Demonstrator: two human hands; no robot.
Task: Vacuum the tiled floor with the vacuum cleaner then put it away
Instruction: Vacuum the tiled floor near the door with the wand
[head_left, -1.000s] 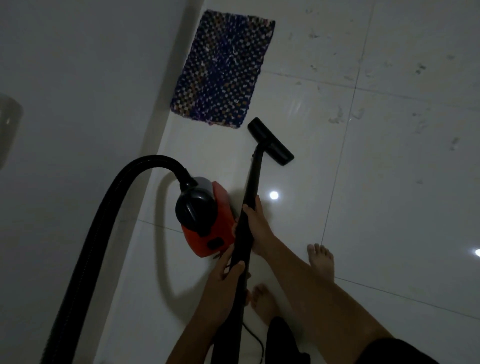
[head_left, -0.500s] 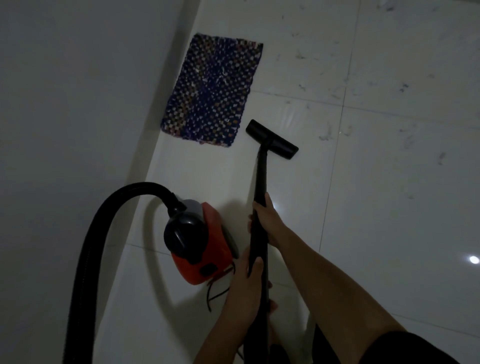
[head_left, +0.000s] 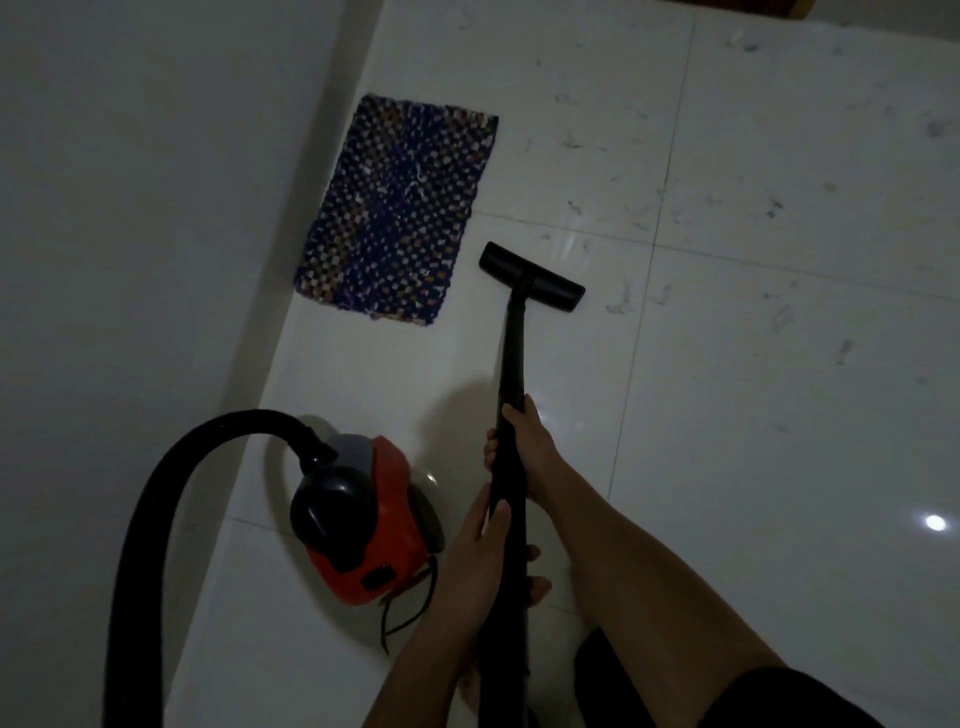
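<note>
A black vacuum wand (head_left: 511, 353) runs from my hands down to its flat black floor nozzle (head_left: 531, 277), which rests on the white tiled floor (head_left: 753, 415) just right of a rug. My right hand (head_left: 524, 441) grips the wand higher up the shaft. My left hand (head_left: 480, 566) grips it closer to me. The red and black canister vacuum (head_left: 363, 519) sits on the floor to the left of my hands. Its thick black hose (head_left: 156, 509) arches up and left, then down out of view.
A dark blue woven rug (head_left: 397, 208) lies against the white wall (head_left: 130, 208) on the left. Bits of lint and debris (head_left: 621, 306) are scattered over the tiles ahead and to the right. A thin power cord (head_left: 410, 608) trails from the canister. My bare foot shows below my hands.
The nozzle has slid forward and a little right, past the rug's near corner. My view has tilted up, so more floor shows ahead. Both hands keep their grip.
</note>
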